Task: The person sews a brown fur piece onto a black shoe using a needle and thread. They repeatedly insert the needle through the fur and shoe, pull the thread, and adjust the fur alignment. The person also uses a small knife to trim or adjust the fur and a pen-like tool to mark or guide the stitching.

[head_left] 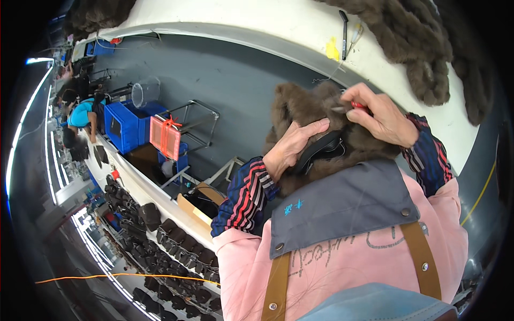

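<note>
A brown furry piece (300,104) rests against my grey apron front, below the edge of the white table. My left hand (300,142) is closed on its near left side, with the thumb stretched across the fur. A black padded band (321,147) shows beside that hand, set against the fur. At the upper right of the piece, my right hand (383,115) pinches a small red-handled tool (357,105). Its greyish tip points left over the fur; the exact kind of tool is too small to make out.
More brown fur pieces (428,80) lie on the white table (278,21), near a black pen (344,32) and a yellow scrap (332,49). To the left stand blue crates (126,125) and a red-topped stool (165,138). A co-worker in blue (81,113) bends over a far bench.
</note>
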Available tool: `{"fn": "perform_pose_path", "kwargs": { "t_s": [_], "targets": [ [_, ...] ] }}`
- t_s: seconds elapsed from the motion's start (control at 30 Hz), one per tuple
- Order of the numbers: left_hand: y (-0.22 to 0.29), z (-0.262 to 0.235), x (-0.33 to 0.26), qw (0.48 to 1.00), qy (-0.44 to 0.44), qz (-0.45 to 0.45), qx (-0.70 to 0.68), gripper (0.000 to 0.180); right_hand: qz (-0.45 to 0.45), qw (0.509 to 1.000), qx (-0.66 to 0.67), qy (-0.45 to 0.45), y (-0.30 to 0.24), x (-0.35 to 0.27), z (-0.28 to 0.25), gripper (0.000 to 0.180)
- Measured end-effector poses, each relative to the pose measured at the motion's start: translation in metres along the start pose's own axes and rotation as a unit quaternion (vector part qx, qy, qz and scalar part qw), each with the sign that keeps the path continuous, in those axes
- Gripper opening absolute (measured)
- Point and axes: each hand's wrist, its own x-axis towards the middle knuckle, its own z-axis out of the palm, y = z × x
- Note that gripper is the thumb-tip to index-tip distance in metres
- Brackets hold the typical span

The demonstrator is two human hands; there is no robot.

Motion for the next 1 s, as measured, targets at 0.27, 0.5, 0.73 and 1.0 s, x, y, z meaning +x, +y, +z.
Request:
{"fn": "perform_pose_path", "kwargs": {
  "t_s": [0.27, 0.5, 0.73, 1.0],
  "targets": [
    [0.0, 0.028, 0.02, 0.999, -0.024, -0.03, -0.013, 0.031, -0.092, 0.994, -0.028, -0.046, 0.018, -0.018, -0.031, 0.017],
    [-0.003, 0.051, 0.037, 0.998, 0.017, -0.048, 0.041, 0.032, -0.121, 0.984, -0.098, -0.083, 0.034, -0.024, -0.054, 0.017],
    [-0.003, 0.08, 0.042, 0.999, 0.018, -0.003, -0.051, 0.023, -0.147, 0.982, -0.098, -0.066, 0.05, -0.031, -0.07, 0.017],
    [-0.005, 0.092, 0.04, 0.994, -0.001, 0.105, 0.012, 0.025, -0.152, 0.981, -0.081, -0.089, 0.061, -0.032, -0.081, 0.017]
  ]
}}
